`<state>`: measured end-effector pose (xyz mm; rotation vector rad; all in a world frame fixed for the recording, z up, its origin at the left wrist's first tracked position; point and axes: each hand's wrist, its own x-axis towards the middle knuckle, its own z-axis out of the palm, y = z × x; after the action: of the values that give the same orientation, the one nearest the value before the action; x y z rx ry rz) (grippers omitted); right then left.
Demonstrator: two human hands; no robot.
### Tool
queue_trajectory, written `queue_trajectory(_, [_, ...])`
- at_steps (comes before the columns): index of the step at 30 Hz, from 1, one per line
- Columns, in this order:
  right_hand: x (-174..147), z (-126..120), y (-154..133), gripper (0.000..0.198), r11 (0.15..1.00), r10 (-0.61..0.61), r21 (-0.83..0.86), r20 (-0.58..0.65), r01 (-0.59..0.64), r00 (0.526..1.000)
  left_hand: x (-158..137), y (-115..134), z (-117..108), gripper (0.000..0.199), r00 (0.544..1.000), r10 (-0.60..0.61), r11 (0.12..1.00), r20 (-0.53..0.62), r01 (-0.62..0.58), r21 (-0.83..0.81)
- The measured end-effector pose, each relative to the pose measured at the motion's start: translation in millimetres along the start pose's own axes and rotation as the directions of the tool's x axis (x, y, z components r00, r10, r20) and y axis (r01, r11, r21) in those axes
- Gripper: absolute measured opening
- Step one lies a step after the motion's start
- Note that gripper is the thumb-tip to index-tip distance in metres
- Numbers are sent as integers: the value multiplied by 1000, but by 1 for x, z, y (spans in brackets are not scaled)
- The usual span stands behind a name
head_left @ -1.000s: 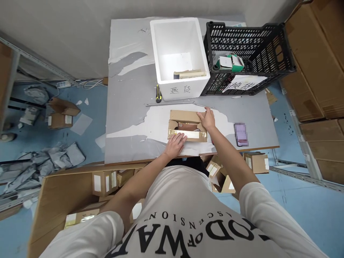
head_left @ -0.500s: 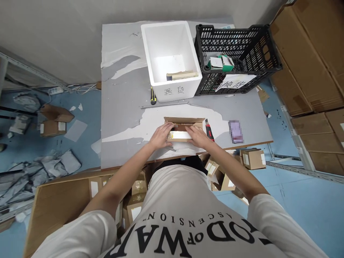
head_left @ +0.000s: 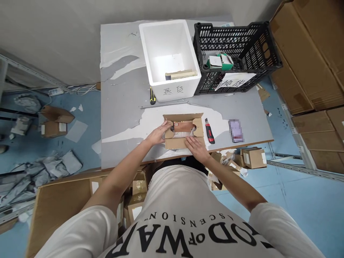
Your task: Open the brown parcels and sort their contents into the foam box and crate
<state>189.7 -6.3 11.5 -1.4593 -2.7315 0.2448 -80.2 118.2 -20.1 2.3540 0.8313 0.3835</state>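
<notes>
A small brown cardboard box (head_left: pixel 197 128) lies near the front edge of the table with its flaps folded out. Inside it shows a reddish-brown item (head_left: pixel 184 126) with a small label, and some clear or whitish wrapping below. My left hand (head_left: pixel 160 133) grips the box's left end, its fingertips at the side flap. Over the near flap lies my right hand (head_left: pixel 197 146), fingers extended and slightly apart, palm down. A red-and-black utility knife (head_left: pixel 210 132) rests just right of the box, with neither hand touching it.
Behind stand a white foam box (head_left: pixel 174 89) with flat pieces inside and a black plastic crate (head_left: pixel 236 68) holding green-and-white cartons. A yellow-and-black cutter (head_left: pixel 152 96) lies beside the foam box. A blurred purple object (head_left: pixel 235 130) is at right; stacked cartons (head_left: pixel 317 132) flank the table.
The box's near flap has swung open toward me, exposing the reddish-brown item. My right hand has moved down onto that flap; my left hand has shifted slightly up and left.
</notes>
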Motion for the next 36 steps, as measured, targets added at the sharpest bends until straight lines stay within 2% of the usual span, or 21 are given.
queue_trajectory(3, [-9, 18, -1, 59, 998, 21, 63, -2, -21, 1000, 0, 0, 1, 84, 1000, -13, 1000, 11, 13, 23])
queue_trajectory(5, [-9, 17, -1, 56, 991, 25, 129, 4, -25, 1000, 1, 4, -3, 84, 998, -36, 998, 50, 33, 56])
queue_trajectory(9, [-2, -8, 6, 47, 948, 113, 303, -20, -102, 993, 4, 21, -23, 88, 978, -83, 973, 190, 38, 228])
queue_trajectory(12, [13, -35, 23, 50, 926, 182, 336, 6, -174, 983, 10, 38, -39, 90, 959, -33, 933, 283, -72, 353])
queue_trajectory(13, [21, -43, 30, 52, 937, 155, 313, 38, -159, 987, 14, 42, -43, 89, 949, 6, 922, 314, -126, 365])
queue_trajectory(15, [39, -57, 43, 52, 971, 14, 233, 151, -49, 988, 23, 48, -48, 85, 920, 71, 906, 385, -221, 361])
queue_trajectory(17, [57, -67, 52, 45, 991, -104, 116, 315, 70, 943, 35, 49, -49, 76, 887, 91, 898, 453, -270, 349])
queue_trajectory(20, [77, -72, 55, 36, 983, -94, -84, 517, 160, 851, 50, 51, -47, 61, 849, 81, 886, 522, -301, 352])
queue_trajectory(22, [82, -73, 53, 33, 965, -60, -181, 560, 193, 826, 54, 54, -48, 56, 836, 76, 874, 543, -319, 368])
queue_trajectory(24, [79, -74, 52, 30, 950, -59, -230, 533, 212, 844, 53, 59, -53, 55, 839, 65, 869, 540, -314, 383])
queue_trajectory(26, [72, -78, 52, 27, 945, -61, -257, 465, 200, 883, 48, 65, -62, 58, 862, 40, 879, 506, -272, 393])
queue_trajectory(28, [62, -83, 53, 26, 951, -41, -267, 396, 157, 917, 40, 69, -73, 56, 888, 10, 891, 460, -216, 398])
queue_trajectory(31, [49, -91, 55, 26, 966, 21, -248, 349, 71, 937, 28, 72, -84, 42, 920, -36, 888, 391, -150, 435])
queue_trajectory(33, [42, -93, 56, 29, 974, 81, -228, 334, -3, 939, 23, 75, -82, 37, 944, -95, 873, 317, -74, 481])
queue_trajectory(36, [34, -91, 58, 49, 973, 195, -177, 298, -147, 934, 18, 83, -65, 55, 963, -227, 840, 146, 117, 530])
